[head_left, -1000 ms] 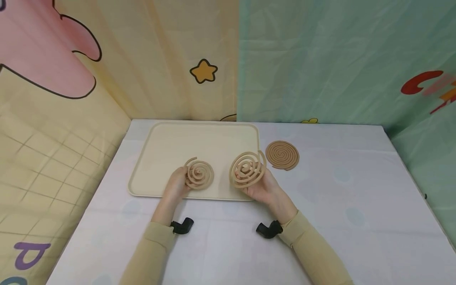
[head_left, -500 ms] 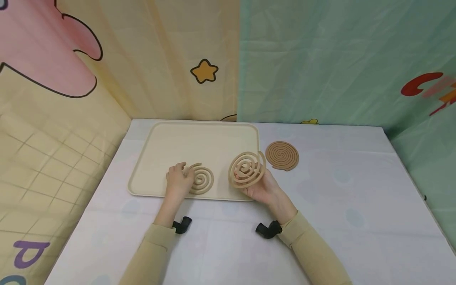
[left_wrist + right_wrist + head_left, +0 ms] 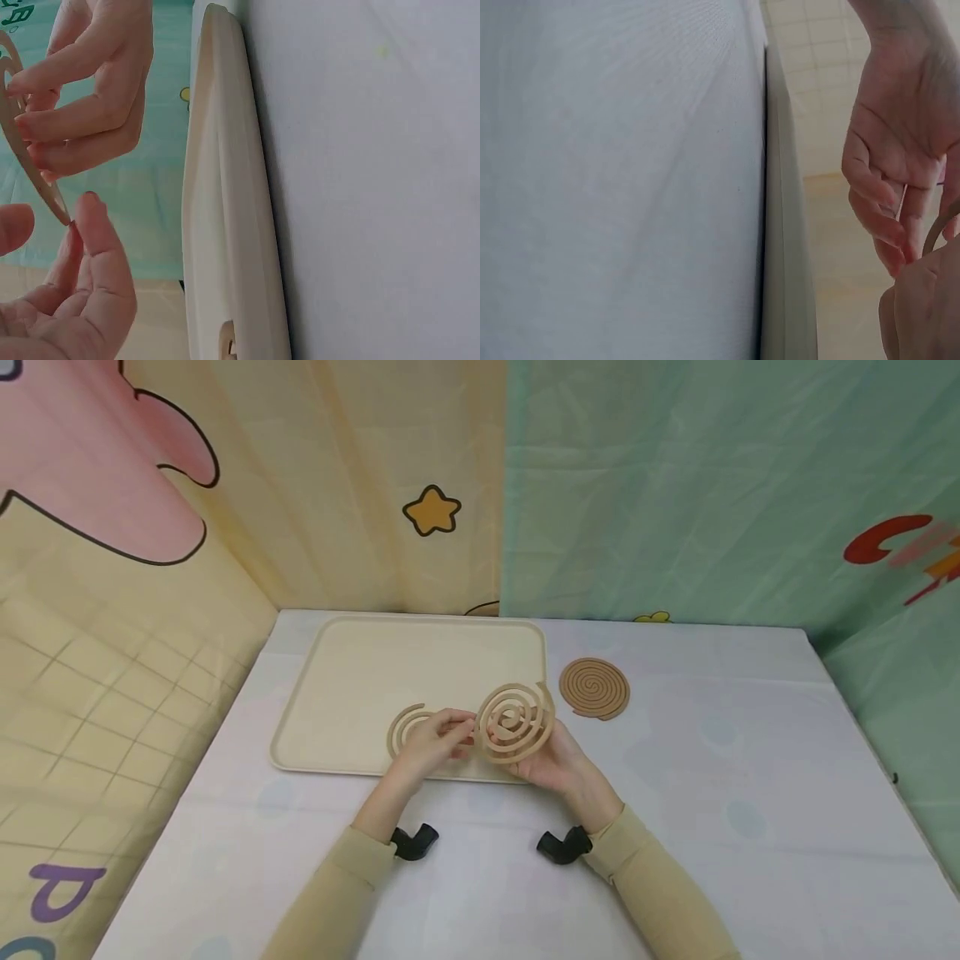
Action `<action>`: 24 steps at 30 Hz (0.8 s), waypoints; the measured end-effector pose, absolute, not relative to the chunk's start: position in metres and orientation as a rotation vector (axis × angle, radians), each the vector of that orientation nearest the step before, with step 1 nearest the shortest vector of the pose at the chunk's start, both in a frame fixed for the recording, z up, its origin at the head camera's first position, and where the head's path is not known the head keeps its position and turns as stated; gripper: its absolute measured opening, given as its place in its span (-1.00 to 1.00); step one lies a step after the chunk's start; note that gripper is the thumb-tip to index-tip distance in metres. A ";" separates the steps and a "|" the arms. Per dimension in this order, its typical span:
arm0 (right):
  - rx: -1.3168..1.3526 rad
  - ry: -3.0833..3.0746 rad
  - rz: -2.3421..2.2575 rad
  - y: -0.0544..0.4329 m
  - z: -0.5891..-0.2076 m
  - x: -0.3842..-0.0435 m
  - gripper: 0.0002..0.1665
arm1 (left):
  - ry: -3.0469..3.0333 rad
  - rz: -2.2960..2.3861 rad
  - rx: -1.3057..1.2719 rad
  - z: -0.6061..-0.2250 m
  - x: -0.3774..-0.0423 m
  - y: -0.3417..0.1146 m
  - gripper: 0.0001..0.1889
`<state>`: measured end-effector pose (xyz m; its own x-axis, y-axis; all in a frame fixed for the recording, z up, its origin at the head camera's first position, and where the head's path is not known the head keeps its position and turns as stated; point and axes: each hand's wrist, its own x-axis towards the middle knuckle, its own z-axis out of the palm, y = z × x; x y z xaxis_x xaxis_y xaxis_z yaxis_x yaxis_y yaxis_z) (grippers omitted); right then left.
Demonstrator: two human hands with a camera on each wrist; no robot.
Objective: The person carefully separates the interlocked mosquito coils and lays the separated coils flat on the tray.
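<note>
- I see the right hand holding a light tan, open-wound flat spiral coil, with fingers curled behind it; its face tilts toward my head camera, above the tray's near right part.
- I have the left hand at the left edge of that coil. The left wrist view shows fingertips at the rim and the thumb to one side; I cannot tell whether they pinch it or merely touch.
- Just below the left hand, I make out a second light tan spiral coil, lying on the tray near its near edge, its right part hidden from me.
- Under both is the cream rectangular tray with a low rim, on the left half of the white cloth-covered table.
- Right of the tray, on the cloth, I find a darker brown, tightly wound spiral disc, well apart from the left hand.
- I judge the step in hand to be handling one loose coil separately from the other. The next move calls, I think, for light, even support, since such thin turns could flex or snap.
</note>
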<state>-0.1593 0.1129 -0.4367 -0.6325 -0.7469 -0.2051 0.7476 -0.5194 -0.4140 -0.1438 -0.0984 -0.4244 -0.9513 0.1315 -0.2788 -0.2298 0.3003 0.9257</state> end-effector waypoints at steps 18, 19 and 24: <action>0.053 0.840 -2.122 0.117 -0.440 -0.163 -0.61 | 2.262 1.926 -0.393 -0.425 -0.151 -0.092 -0.72; 0.077 0.885 -2.141 0.117 -0.439 -0.164 -0.54 | 2.265 1.938 -0.412 -0.426 -0.151 -0.093 -0.72; 0.159 1.319 -2.182 0.120 -0.437 -0.167 -0.71 | 2.306 1.960 -0.480 -0.432 -0.151 -0.093 -0.72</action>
<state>-0.1671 0.1202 -0.4371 -0.8258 -0.4138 -0.3832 0.5316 -0.3443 -0.7739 -0.1514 -0.0929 -0.4324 -0.9480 -0.1863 -0.2579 -0.2845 0.1340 0.9493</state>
